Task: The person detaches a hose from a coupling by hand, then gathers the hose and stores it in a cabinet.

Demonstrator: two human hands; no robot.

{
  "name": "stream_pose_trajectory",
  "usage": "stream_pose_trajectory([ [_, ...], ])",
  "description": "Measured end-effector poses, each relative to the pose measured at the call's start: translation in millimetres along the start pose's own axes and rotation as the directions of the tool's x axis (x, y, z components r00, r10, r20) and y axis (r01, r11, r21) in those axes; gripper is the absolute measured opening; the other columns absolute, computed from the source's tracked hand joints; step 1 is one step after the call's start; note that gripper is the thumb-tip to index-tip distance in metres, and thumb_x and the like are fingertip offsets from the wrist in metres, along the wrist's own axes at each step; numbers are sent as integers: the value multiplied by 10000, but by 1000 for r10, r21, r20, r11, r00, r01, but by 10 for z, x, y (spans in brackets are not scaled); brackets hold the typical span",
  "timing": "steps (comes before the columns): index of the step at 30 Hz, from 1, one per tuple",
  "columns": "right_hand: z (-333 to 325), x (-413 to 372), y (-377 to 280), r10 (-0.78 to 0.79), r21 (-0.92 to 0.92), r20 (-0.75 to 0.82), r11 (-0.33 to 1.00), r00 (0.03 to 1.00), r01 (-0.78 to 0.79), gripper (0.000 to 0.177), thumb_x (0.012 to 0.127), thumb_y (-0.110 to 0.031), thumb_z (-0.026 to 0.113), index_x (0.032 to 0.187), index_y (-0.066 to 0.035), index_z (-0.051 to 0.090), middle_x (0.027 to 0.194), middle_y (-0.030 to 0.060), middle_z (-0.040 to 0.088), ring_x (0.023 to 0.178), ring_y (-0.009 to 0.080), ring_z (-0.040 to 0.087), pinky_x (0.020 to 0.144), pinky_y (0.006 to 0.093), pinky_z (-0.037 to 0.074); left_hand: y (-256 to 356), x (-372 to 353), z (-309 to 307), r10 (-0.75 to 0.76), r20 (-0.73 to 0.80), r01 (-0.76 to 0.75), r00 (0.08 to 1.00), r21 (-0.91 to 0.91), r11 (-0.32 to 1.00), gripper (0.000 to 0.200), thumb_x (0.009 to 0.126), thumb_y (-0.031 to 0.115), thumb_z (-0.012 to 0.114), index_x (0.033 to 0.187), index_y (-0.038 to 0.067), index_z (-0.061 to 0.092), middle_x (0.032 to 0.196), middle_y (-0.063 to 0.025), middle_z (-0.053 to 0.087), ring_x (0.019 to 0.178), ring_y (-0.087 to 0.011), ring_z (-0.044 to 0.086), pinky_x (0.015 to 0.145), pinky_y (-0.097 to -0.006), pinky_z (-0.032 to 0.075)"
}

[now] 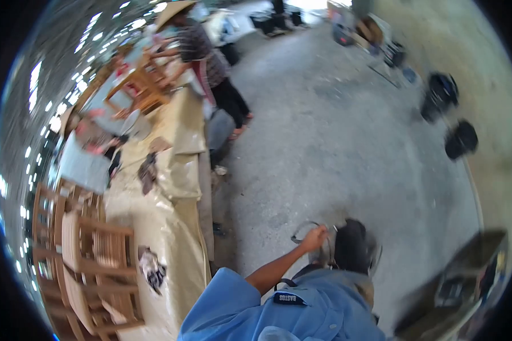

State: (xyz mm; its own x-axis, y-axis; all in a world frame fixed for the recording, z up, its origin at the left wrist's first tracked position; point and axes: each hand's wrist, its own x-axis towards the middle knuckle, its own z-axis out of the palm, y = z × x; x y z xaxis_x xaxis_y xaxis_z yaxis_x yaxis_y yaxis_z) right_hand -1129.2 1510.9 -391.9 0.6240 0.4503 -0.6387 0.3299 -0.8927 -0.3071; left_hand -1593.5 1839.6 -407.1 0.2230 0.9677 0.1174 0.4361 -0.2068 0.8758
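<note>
The person's left hand, at the lower middle of the frame, is closed around a thin, dark looped thing that curves out to the left of the fist; blur hides what it is. The right hand does not show, so its state cannot be told.

The loop sits near a bulky dark thing, perhaps footwear, and whether they touch is unclear. If the arm swung left, the open curve might snag on the loose edge of the shiny cover draped over the tabletop. A tug there could drag the crumpled cloth or disturb the wooden chairs crowded at the lower left.

Further up the tabletop lies a brown cloth. A co-worker in a wide hat stands beside it at the upper left, hands at a wooden chair frame; walking close along that side could mean bumping them. Black buckets by the wall, upper right, and a dark box-like thing, lower right, could trip someone keeping to that side of the grey floor.
</note>
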Motion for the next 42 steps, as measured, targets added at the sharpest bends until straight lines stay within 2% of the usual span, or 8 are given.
stream_pose_trajectory([
  [5, -547, 633, 335, -365, -542, -255, 821, 896, 180, 219, 798, -93, 540, 1000, -19, 578, 945, 189, 605, 853, 303, 615, 752, 439, 492, -14, 382, -714, -216, 43, 214, 975, 58, 975, 264, 934, 272, 476, 889, 16, 523, 772, -178, 574, 702, -352, 577, 680, -432, 456],
  [9, -1079, 1071, -1812, -569, -567, -288, 750, 771, 342, 238, 684, 26, 496, 888, -25, 607, 857, 194, 582, 884, 391, 525, 798, 443, 421, -561, 441, -811, -444, 33, 438, 895, -255, 862, 173, 904, 204, 552, 807, 75, 490, 632, -18, 484, 531, -72, 449, 461, -226, 391],
  [12, -1159, 745, -3241, -808, -487, -282, 585, 517, 648, 275, 658, 71, 475, 886, -29, 591, 873, 168, 568, 904, 373, 530, 778, 418, 433, -963, 461, -858, -741, 36, 725, 670, -243, 644, 189, 909, 219, 537, 815, 64, 483, 618, -21, 480, 514, -94, 438, 456, -240, 378],
  [18, -1175, 652, -4732, -967, -537, -130, 256, 221, 804, 349, 647, 123, 502, 961, -8, 579, 1040, 156, 582, 1125, 361, 496, 898, 407, 434, -821, 795, -1273, -850, -76, 652, 521, -606, 455, 206, 913, 254, 539, 817, 93, 453, 614, -12, 464, 501, -117, 448, 421, -263, 360],
  [25, -1129, -69, -6474, -960, -240, -265, -22, -87, 971, 292, 734, 116, 566, 978, -35, 624, 1006, 120, 620, 1051, 324, 567, 842, 376, 482, 406, 1938, -1625, -724, 158, 492, 672, -825, 278, 162, 934, 265, 522, 927, 105, 542, 665, 22, 458, 567, -100, 414, 557, -286, 382],
  [35, -1920, -559, -6980, -874, 99, -346, -395, -341, 913, 218, 752, 90, 572, 955, 36, 632, 1107, 213, 599, 1150, 382, 522, 973, 458, 410, 1397, 3959, -368, -325, 503, 534, 801, -845, 8, 276, 978, 313, 390, 803, 113, 465, 783, -61, 584, 667, -185, 553, 628, -356, 469],
  [37, -1853, -402, -6979, -911, 274, -269, -384, -313, 882, 223, 732, 77, 584, 942, 28, 640, 1130, 201, 596, 1166, 388, 507, 984, 485, 392, 2060, 4299, -218, -429, 497, 553, 754, -833, 8, 276, 982, 309, 364, 862, 87, 474, 964, -145, 624, 893, -266, 620, 767, -436, 511],
  [42, -1465, 199, -7178, -945, 584, -189, -327, -268, 743, 211, 756, 66, 593, 943, -9, 656, 1211, 195, 553, 1188, 387, 485, 993, 494, 383, 2125, 5402, -376, -542, 383, 468, 749, -883, 23, 331, 985, 335, 345, 876, 46, 462, 832, -95, 586, 749, -220, 583, 717, -395, 501],
])
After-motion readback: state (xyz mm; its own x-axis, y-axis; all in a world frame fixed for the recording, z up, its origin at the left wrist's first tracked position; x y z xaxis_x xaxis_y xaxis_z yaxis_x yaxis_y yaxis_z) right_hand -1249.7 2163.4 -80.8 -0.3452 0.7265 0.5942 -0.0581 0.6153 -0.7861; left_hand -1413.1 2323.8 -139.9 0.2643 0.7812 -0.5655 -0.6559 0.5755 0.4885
